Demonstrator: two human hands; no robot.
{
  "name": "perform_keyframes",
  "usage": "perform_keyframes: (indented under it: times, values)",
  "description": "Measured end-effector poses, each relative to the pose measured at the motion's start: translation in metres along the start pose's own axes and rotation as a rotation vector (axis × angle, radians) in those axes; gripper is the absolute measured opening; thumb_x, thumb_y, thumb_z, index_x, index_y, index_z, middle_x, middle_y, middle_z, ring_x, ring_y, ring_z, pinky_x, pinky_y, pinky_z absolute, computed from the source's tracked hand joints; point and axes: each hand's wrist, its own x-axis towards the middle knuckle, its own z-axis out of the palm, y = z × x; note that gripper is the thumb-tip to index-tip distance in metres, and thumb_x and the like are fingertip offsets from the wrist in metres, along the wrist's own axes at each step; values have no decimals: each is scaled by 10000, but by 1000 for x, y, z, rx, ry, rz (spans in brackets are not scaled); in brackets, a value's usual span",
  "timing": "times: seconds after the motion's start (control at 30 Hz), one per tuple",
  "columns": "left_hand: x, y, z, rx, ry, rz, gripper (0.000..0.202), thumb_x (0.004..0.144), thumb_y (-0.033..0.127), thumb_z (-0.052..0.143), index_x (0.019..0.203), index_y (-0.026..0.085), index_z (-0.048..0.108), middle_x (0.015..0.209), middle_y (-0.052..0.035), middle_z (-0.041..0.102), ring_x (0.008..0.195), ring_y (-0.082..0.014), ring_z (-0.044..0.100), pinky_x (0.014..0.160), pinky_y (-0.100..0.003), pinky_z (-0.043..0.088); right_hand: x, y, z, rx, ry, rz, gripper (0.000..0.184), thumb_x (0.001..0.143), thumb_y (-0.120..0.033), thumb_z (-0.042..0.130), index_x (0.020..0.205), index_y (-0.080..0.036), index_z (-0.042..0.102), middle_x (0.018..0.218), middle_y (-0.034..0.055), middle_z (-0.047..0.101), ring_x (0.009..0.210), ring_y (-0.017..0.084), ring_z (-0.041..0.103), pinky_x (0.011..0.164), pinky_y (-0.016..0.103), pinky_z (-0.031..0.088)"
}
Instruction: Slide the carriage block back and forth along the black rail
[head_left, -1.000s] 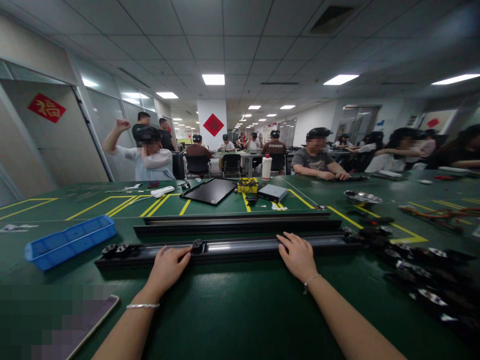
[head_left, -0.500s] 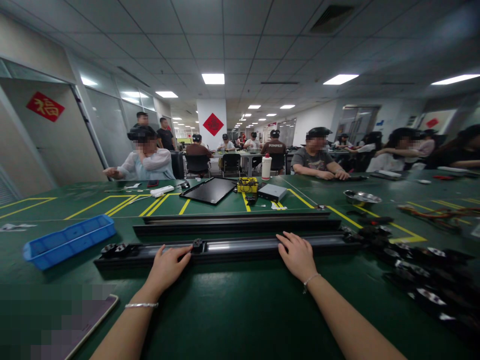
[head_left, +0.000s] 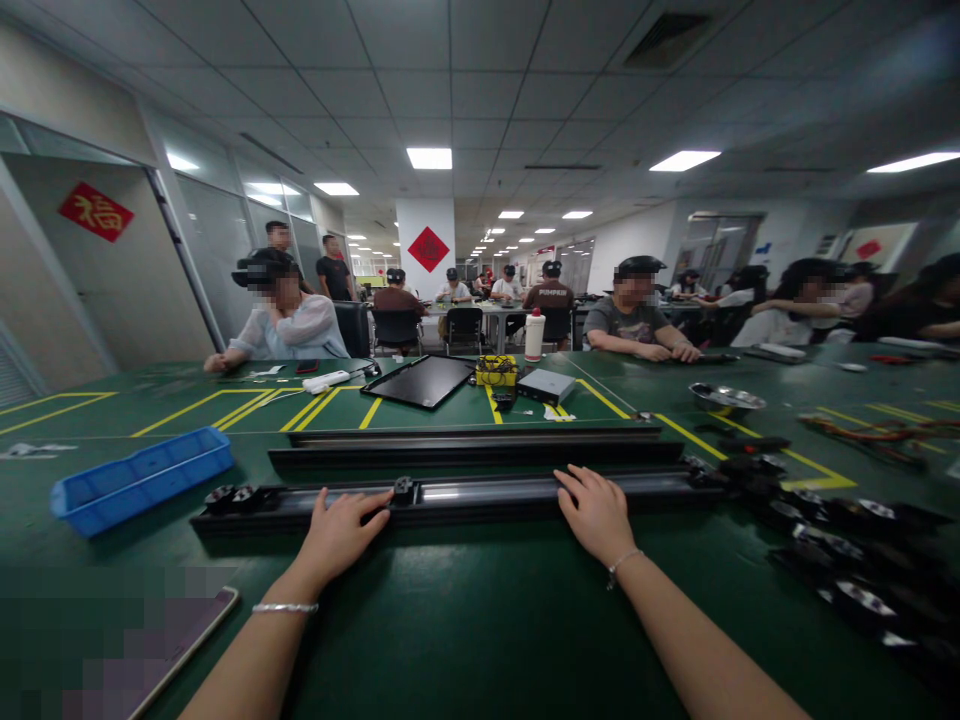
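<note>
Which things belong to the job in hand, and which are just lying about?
In the job:
near black rail, under left hand and right hand
small black block on it, by the left hand

Lying about, apparently:
blue bin
white bottle
metal bowl
grey box

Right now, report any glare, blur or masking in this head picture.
Head view: a pale glare streak lies along the near black rail between the left hand and right hand; head view: the ceiling lights are blown out; head view: the black parts at right look smeared; head view: coarse pixel blocks cover the lower left corner.
</note>
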Motion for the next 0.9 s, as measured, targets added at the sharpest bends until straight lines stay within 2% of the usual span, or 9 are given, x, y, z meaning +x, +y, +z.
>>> perform_keyframes:
  times: [0.23,0.6,0.77,0.9]
  values:
    - [-1,4,-3,44,-33,-4,450,799,548,309,1187,399,481,1161,-31,596,1140,-229,464,1019,-582,29,0,-1,-2,-2,-16,3,391,834,-370,333,1139,-304,567,1244,6,517,1173,194,395,961,403,248]
    - [-2,4,-5,38,-29,23,449,791,538,338,1190,391,480,1115,-31,610,1107,-240,482,1011,-600,32,0,-1,-3,3,-35,3,400,835,-367,324,1151,-299,560,1256,14,506,1184,201,382,965,411,240]
    - [-6,18,4,37,107,26,390,792,396,387,1148,303,513,1114,-36,603,1077,-220,498,1041,-565,53,0,-1,-5,8,-55,10,404,835,-365,321,1158,-303,555,1257,14,505,1186,204,377,963,417,239]
    - [-7,32,16,64,238,67,365,761,313,423,1102,218,510,1214,-72,528,1119,-228,460,1050,-506,150,0,-2,-5,10,-52,7,402,835,-361,324,1155,-296,558,1257,13,505,1184,199,378,964,410,239]
